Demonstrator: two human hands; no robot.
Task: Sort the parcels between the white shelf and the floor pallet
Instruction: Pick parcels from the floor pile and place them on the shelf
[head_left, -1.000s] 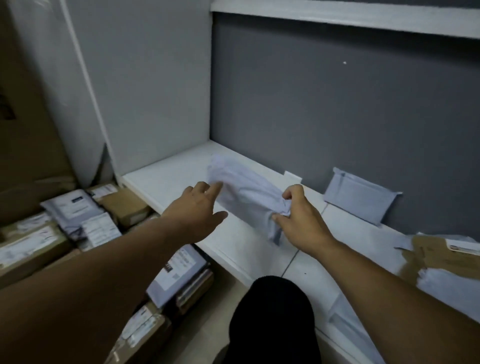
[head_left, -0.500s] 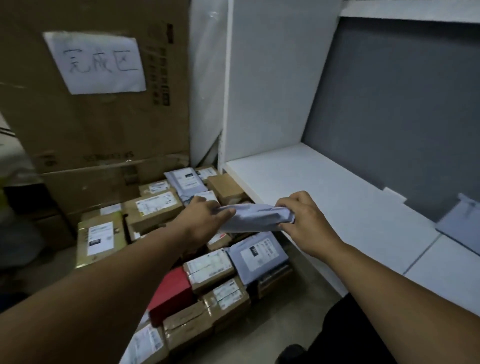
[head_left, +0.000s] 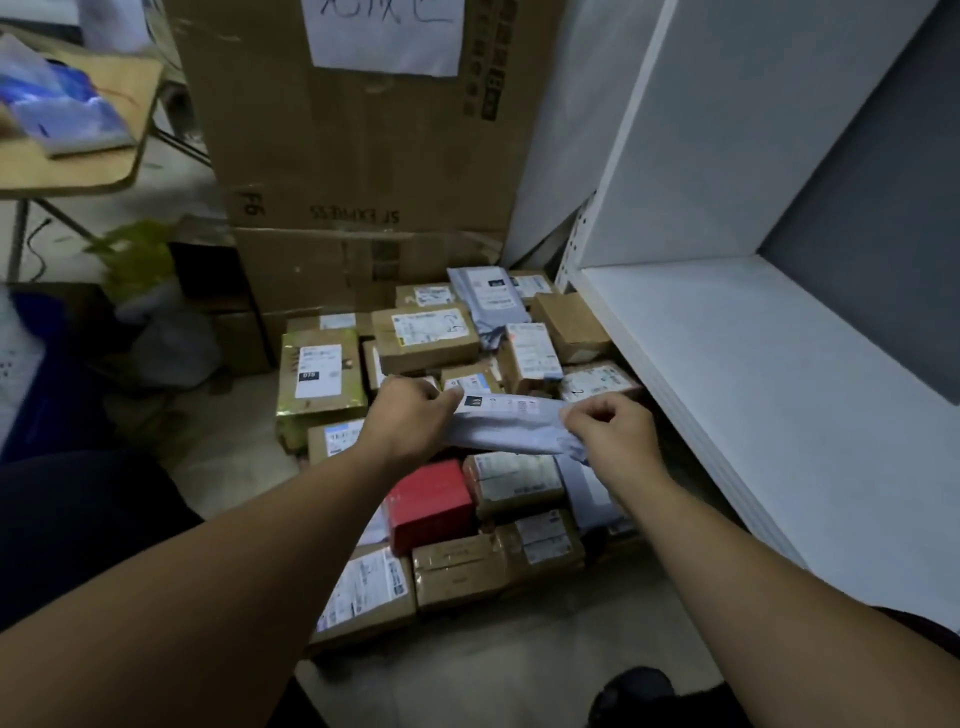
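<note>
paper sign (head_left: 384, 36): cut by top edge | parcel labels (head_left: 318, 371): unreadable blur

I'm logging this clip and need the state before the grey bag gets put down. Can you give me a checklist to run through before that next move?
1. Left hand grips the grey bag at its left end: ok.
2. Right hand pinches its right end: ok.
3. Bag is held above the floor parcels, apart from the white shelf: ok.
4. Landing spot: a red box and a brown carton lie right under the bag, tops flat: ok.
5. Bag's label faces up: ok; whether it is readable: cannot tell, blurred.
6. Pallet under the parcels: cannot tell, hidden.
</note>
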